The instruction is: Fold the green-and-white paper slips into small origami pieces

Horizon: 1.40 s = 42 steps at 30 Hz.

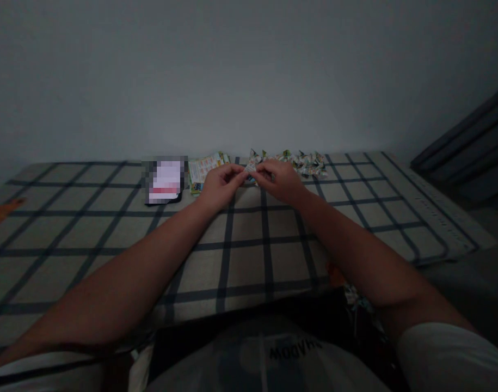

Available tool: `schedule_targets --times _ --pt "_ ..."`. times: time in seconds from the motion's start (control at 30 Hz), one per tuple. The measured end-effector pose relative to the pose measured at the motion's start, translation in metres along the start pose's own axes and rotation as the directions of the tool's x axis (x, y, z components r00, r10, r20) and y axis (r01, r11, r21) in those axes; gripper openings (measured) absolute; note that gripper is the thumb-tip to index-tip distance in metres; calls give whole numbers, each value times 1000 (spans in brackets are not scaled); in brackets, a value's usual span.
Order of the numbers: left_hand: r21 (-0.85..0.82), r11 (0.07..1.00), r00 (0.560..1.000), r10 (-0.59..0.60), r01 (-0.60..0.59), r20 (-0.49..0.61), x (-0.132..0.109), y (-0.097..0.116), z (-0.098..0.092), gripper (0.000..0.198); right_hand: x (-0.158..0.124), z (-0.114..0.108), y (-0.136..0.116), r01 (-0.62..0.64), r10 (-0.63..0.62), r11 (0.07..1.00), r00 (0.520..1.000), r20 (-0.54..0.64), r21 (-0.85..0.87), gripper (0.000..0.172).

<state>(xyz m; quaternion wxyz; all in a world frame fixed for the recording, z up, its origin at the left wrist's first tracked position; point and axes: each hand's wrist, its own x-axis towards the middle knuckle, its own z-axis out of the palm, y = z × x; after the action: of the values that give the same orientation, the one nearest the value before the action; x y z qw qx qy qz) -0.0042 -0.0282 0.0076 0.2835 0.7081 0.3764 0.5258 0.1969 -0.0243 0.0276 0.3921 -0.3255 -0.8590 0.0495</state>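
Note:
Both of my hands meet near the back of the cloth-covered table, pinching a small folded piece of printed paper (251, 166) between them. My left hand (221, 185) grips its left side with thumb and forefinger. On the right side, the fingers of my right hand (282, 179) are closed on the same piece. Just behind and right of my right hand lie several folded paper pieces (312, 163) with pointed tips. Left of my left hand is a stack of printed sheets (208, 167). My fingers partly cover the paper, so its exact shape is unclear.
A phone (165, 182) with a lit, blurred screen lies left of the stack. The checked tablecloth (249, 245) reaches back to a plain wall (249, 76). An orange item (4, 211) sits at the far left edge; a dark curtain (469, 141) hangs at right.

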Motion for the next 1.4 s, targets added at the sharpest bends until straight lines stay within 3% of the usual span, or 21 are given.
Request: schedule_targets --times 0.2,0.33,0.5,0.63,0.77,0.93,1.07,1.23,1.4 --pt "33 998 997 56 -54 -56 7 -2 -5 24 5 13 -5 -76 76 997 997 23 -9 31" --pt "16 1000 999 2 -2 -50 18 0 -14 23 23 18 -14 -242 240 967 970 29 77 26" --pt "-83 990 986 -126 117 -112 32 -7 -29 26 44 39 -19 -409 424 855 905 24 321 34" --pt "-108 976 971 -200 187 -133 29 -20 -33 21 43 62 -12 -422 413 816 904 112 394 36" --pt "-154 963 965 -241 223 -107 20 -26 -27 16 32 73 -4 -410 400 830 910 110 378 33" --pt "-135 972 964 -213 193 -158 14 -29 -23 17 28 72 -4 -382 347 858 924 160 344 39" --pt "-216 951 965 -247 224 -89 12 -28 -26 17 30 68 -5 -333 301 896 942 151 294 42" --pt "-278 930 961 -268 239 -72 11 -23 -26 21 29 68 -4 -393 329 819 918 220 418 43" --pt "-264 943 967 -235 202 -102 11 -25 -25 28 26 68 -4 -378 321 774 926 199 508 34"
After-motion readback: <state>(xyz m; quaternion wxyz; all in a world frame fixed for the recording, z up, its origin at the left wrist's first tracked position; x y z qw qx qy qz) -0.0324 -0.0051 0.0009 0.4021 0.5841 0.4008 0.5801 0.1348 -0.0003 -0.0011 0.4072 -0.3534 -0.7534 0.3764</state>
